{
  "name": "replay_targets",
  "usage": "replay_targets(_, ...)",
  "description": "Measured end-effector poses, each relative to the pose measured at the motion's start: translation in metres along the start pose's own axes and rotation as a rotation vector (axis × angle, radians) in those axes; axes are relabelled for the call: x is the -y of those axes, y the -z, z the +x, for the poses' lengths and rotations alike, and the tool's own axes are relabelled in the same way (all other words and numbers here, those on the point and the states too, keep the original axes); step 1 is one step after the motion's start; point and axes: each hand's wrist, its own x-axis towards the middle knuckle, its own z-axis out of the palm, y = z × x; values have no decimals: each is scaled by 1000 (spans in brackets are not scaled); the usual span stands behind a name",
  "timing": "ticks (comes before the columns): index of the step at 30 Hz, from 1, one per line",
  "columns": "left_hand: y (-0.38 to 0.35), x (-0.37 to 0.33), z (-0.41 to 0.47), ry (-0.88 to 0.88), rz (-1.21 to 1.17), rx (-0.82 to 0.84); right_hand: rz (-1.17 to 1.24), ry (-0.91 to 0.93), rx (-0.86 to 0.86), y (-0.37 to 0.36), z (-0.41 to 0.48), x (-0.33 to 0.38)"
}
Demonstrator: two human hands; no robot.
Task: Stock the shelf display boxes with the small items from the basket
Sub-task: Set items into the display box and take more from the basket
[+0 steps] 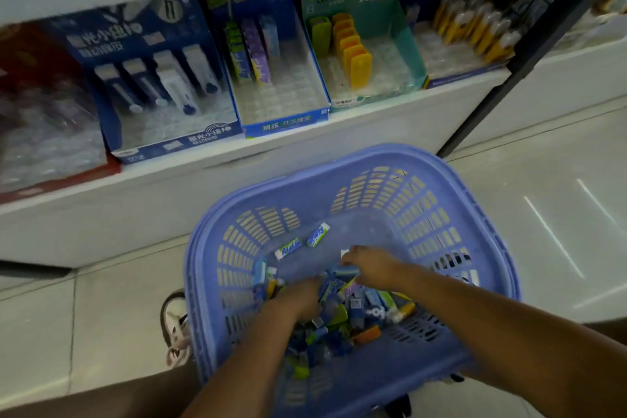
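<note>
Lavender basket (475, 248) on the floor, just in front of the shelf (390, 122). Both hands are down inside it, close together over the heap of small items (342, 319) at the near end. Right hand (375, 266) pinches a blue packet (344, 271) at the heap's top. Left hand (300, 299) has its fingers sunk among the items; its grip is blurred and cannot be told. Two loose packets (288, 248) lie apart near the far wall. Display boxes (281, 125) stand side by side on the shelf, partly filled.

Lilac slotted basket (441, 159); blue-green packets (339, 319).
</note>
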Motion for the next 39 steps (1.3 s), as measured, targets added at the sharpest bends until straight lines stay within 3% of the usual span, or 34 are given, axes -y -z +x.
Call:
replay_targets(5, 1, 13, 3, 70, -35, -345, -319, 267, -29, -18, 28, 25)
replay_targets(10, 4, 17, 6, 181, -96, -295, -456, 338, -14, -25, 41, 30)
replay_targets(14, 14, 16, 11, 280, -112, -98, -587, 376, 44, -12, 47, 27)
replay_targets(15, 15, 15, 12, 285, -131, -95, -597, 373, 55, -10, 47, 27)
replay_targets(17, 15, 11, 13, 191, -167, -254, -590, 341, 74, -7, 46, 25)
replay_targets(19, 17, 6, 7, 50, -247, -379, -474, 275, 67, -2, 40, 23)
replay_targets(21, 29, 0, 3, -77, -320, -362, -238, 189, 71, 12, 32, 22)
replay_targets(24, 55, -12, -7, -115, -386, -228, -31, 154, 73, 50, 14, 25)
replay_targets(28, 81, -23, -41, -129, -840, 47, 32, 115, 70, 110, -20, 36)
replay_targets(31, 101, -34, -75, -245, -864, 130, 141, 100, 101, 146, -47, 51)
replay_targets(35, 129, -41, -118, -414, -839, 38, 426, 183, -27, 184, -85, 72)
replay_targets(39, 146, -39, -150, -586, -1028, -318, 870, 302, -265, 201, -103, 94)
